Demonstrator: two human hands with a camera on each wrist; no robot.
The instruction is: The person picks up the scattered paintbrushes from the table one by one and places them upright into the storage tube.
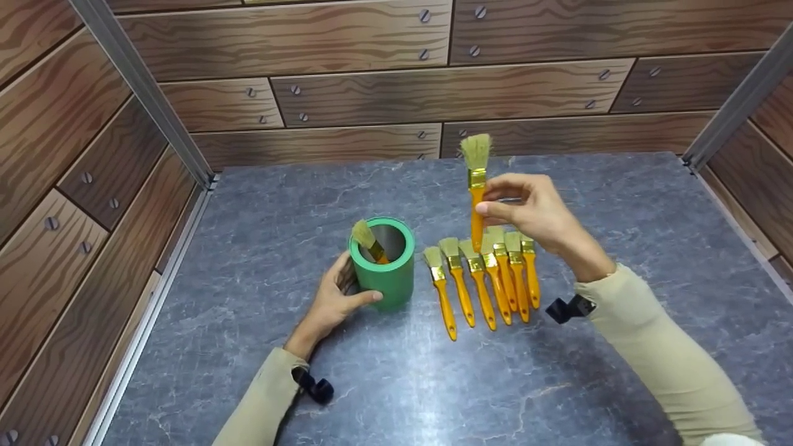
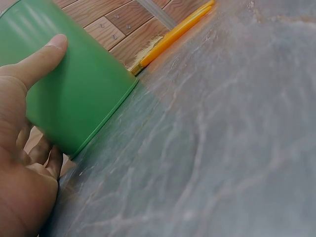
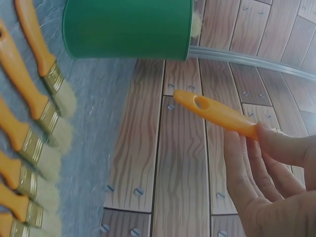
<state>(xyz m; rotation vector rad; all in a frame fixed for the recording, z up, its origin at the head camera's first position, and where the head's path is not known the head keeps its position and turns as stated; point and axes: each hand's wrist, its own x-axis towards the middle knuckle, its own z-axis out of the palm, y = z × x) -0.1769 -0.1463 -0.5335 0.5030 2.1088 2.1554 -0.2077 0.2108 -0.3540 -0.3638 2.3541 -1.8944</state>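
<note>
A green cylindrical container [image 1: 389, 288] stands on the table, with one paintbrush [image 1: 364, 234] leaning inside it, bristles over the rim. My left hand [image 1: 331, 300] grips its left side, thumb [image 2: 52, 52] across the front and fingers round the back. Above the table, my right hand [image 1: 530, 207] pinches another paintbrush [image 1: 476, 192] by its orange handle, bristles up. In the right wrist view the handle's holed end [image 3: 202, 102] points toward the container. Below that hand, several more paintbrushes [image 1: 477, 285] lie side by side, to the right of the container.
The grey marbled table [image 1: 248, 248] is bounded by wood-patterned panels [image 1: 372, 93] at the back and sides. Metal rails [image 1: 148, 99] run along the corners and edges. A black wrist device [image 1: 570, 308] sits on each sleeve.
</note>
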